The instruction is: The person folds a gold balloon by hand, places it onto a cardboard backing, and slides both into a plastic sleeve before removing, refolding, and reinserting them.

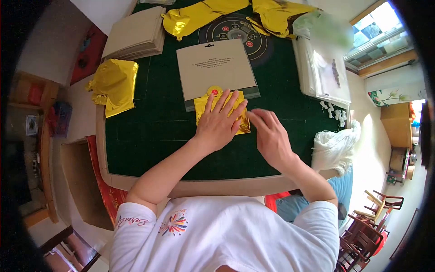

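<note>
My left hand point(220, 120) lies flat with its fingers spread, pressing on a folded gold foil balloon point(200, 111). A round yellow tab with a red spot point(215, 91) shows just beyond my fingertips. My right hand point(273, 136) is beside the foil's right edge, its fingers curled together. What those fingers hold, if anything, is hidden. Partly under the foil's far edge is a grey-brown card point(213, 63) with printed text and a hanging slot, with a clear plastic sleeve edge along its near side.
Gold foil balloons point(204, 17) lie at the back; another point(120, 86) is at the left. A stack of cards point(136, 34) stands back left. Clear plastic bags point(321, 68), small white ties point(337, 113) and a white string bundle point(335, 147) lie right on the green table point(154, 154).
</note>
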The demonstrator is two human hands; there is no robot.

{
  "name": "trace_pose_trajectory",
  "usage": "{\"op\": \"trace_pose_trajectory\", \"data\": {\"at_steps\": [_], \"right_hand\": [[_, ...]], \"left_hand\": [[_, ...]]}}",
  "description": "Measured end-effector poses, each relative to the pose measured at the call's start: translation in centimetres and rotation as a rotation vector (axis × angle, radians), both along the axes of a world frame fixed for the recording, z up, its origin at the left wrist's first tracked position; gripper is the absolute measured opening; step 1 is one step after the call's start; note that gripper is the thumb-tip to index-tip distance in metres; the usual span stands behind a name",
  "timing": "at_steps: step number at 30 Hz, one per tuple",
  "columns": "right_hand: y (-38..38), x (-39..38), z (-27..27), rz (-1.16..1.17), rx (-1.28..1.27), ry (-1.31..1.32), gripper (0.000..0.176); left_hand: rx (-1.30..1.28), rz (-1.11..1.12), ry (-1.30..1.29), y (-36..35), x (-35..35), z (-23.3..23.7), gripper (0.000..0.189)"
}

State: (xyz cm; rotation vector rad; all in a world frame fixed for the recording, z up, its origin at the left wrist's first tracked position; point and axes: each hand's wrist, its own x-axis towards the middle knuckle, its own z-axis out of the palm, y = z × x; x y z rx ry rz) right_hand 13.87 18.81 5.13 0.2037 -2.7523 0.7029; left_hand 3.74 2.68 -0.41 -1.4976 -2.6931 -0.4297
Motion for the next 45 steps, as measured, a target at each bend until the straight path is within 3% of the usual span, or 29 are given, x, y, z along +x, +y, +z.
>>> {"op": "trace_pose_trajectory", "data": {"at_steps": [1,5,7,10,23,27,32,41,45], "right_hand": [[-0.4,-0.9,0.5,-0.015,-0.072,0.036,0.041],[-0.3,-2.1,-1.8,-0.099,-0.192,-0.049,0.028],[-0.5,-2.5,-1.7,-0.193,-0.41,-0.153,0.019],[0.5,-2.7,-1.4,-0.271,-0.518,-0.385,0.025],[1.2,-4.1,-1.3,-0.262,-0.872,-0.606,0.04],[0.9,-4.2,-1.4,-0.236,-0.79,-0.588,0.041],[0.0,-3.8,-1.6,-0.207,-0.515,-0.408,0.045],[0.6,-3.8,-2.1,-0.244,-0.658,-0.441,0.045],[-0.2,-3.7,-1.5,-0.24,-0.526,-0.414,0.045]], "left_hand": [[0.002,0.006,0.004,0.0,0.1,-0.1,0.056],[0.076,0.029,-0.036,-0.1,-0.1,-0.4,0.063],[0.113,0.036,-0.044,-0.2,-0.3,-0.3,0.066],[0.092,0.012,-0.079,-0.4,-0.2,0.1,0.068],[0.072,-0.004,-0.028,-0.1,0.0,-0.2,0.065],[0.042,0.006,-0.022,-0.1,0.0,-0.2,0.063],[0.016,0.013,-0.026,0.0,0.0,-0.3,0.061],[0.03,0.011,-0.021,0.0,0.0,-0.1,0.061],[0.013,0.018,-0.007,0.0,0.1,-0.2,0.06]]}}
